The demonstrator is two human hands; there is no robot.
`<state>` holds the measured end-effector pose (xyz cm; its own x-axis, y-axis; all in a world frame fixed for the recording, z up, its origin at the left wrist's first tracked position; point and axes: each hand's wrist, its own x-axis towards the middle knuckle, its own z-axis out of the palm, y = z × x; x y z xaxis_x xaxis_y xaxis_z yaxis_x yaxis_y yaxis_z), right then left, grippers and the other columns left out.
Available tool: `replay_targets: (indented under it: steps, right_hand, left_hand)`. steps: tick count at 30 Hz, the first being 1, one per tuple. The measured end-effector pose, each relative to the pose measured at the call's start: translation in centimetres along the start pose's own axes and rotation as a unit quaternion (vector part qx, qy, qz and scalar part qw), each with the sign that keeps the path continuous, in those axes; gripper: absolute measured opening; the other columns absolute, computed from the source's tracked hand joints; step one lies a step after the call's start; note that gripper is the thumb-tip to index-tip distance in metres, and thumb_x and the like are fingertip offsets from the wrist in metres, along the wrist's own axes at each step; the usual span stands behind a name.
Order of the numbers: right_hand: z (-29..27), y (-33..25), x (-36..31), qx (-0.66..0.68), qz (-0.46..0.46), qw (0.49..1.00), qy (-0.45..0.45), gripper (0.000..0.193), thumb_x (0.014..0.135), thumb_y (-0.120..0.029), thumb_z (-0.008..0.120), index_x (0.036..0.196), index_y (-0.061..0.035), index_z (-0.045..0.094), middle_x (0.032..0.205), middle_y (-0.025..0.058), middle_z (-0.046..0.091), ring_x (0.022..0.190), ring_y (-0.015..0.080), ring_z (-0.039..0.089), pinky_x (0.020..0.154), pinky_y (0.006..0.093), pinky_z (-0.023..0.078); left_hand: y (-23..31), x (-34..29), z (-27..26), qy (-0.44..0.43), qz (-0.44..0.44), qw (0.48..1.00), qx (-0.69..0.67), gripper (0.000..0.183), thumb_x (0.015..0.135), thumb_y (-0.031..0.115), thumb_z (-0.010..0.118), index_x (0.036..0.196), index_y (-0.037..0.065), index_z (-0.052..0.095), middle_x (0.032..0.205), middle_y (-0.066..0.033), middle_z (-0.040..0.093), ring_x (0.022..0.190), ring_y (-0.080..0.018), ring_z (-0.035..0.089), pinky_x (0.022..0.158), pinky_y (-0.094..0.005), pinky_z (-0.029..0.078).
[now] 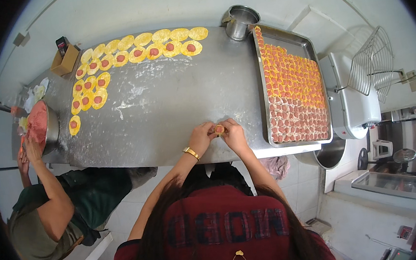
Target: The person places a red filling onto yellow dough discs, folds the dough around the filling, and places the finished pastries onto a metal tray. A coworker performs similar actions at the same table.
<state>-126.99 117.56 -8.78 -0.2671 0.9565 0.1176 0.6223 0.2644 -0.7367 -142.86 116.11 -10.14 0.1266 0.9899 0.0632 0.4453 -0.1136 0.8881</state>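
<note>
Near the front edge of the steel table (176, 98), both my hands are closed round one small open-topped dumpling (219, 129) with a yellow wrapper and pink filling. My left hand (201, 140) pinches it from the left, a gold watch on that wrist. From the right, the fingers of my right hand (234, 134) press its side. Round yellow wrappers topped with pink filling (154, 52) lie in a row and a left-hand cluster. Behind them runs a row of bare wrappers (179, 34). To my right, a metal tray (291, 42) holds packed rows of dumplings (295, 93).
At the left, a co-worker's hand (33, 149) is at a steel bowl (52, 123) of pink filling (38, 121). A cardboard box (65, 60) stands at the back left, a steel pot (242, 22) behind the tray. Right of the tray is a white machine (354, 89).
</note>
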Motion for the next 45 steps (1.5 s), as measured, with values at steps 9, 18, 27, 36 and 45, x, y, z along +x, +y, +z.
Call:
replay_targets:
  steps: [9, 18, 27, 36, 45]
  right_hand:
    - [0.4, -0.6, 0.8, 0.002, 0.036, 0.999, 0.004, 0.036, 0.068, 0.007, 0.063, 0.104, -0.0018, 0.064, 0.094, 0.0179, 0.061, 0.086, 0.0375, 0.060, 0.074, 0.0418, 0.050]
    - [0.5, -0.9, 1.2, 0.001, 0.026, 0.999, 0.021, 0.036, 0.068, 0.009, 0.062, 0.103, -0.0010, 0.065, 0.093, 0.0171, 0.062, 0.085, 0.0367, 0.061, 0.074, 0.0397, 0.051]
    - [0.7, -0.7, 1.2, -0.004, 0.043, 0.999, 0.029, 0.028, 0.070, 0.007, 0.061, 0.095, -0.0016, 0.067, 0.091, 0.0158, 0.063, 0.082, 0.0350, 0.063, 0.070, 0.0392, 0.051]
    - [1.3, -1.0, 1.8, 0.003, -0.002, 0.999, 0.040, 0.033, 0.069, 0.008, 0.060, 0.099, -0.0022, 0.067, 0.090, 0.0159, 0.062, 0.082, 0.0353, 0.062, 0.071, 0.0391, 0.051]
    - [-0.7, -1.3, 2.1, -0.064, -0.057, 0.996, -0.010, 0.043, 0.069, 0.006, 0.060, 0.110, -0.0055, 0.062, 0.099, 0.0151, 0.059, 0.092, 0.0342, 0.059, 0.079, 0.0406, 0.049]
  left_hand:
    - [-0.7, 0.9, -0.1, -0.009, -0.014, 1.000, 0.000, 0.025, 0.074, 0.006, 0.074, 0.095, 0.002, 0.060, 0.082, -0.0123, 0.066, 0.078, -0.0236, 0.068, 0.070, -0.0317, 0.054]
    - [-1.0, 1.0, -0.7, 0.024, 0.004, 1.000, -0.014, 0.026, 0.072, 0.006, 0.076, 0.092, 0.001, 0.059, 0.080, -0.0128, 0.065, 0.076, -0.0236, 0.067, 0.069, -0.0319, 0.054]
    - [-1.7, 1.1, -0.3, 0.019, -0.007, 0.999, -0.035, 0.026, 0.073, 0.006, 0.075, 0.092, 0.001, 0.059, 0.083, -0.0132, 0.066, 0.077, -0.0233, 0.067, 0.069, -0.0312, 0.054]
    - [-2.1, 1.3, -0.9, 0.013, 0.009, 0.999, -0.030, 0.024, 0.073, 0.003, 0.073, 0.092, 0.002, 0.059, 0.084, -0.0129, 0.064, 0.077, -0.0231, 0.066, 0.068, -0.0312, 0.055]
    - [-1.7, 2.3, -0.7, 0.003, -0.031, 0.999, -0.027, 0.024, 0.075, 0.004, 0.072, 0.095, 0.001, 0.058, 0.089, -0.0124, 0.063, 0.081, -0.0245, 0.064, 0.072, -0.0318, 0.052]
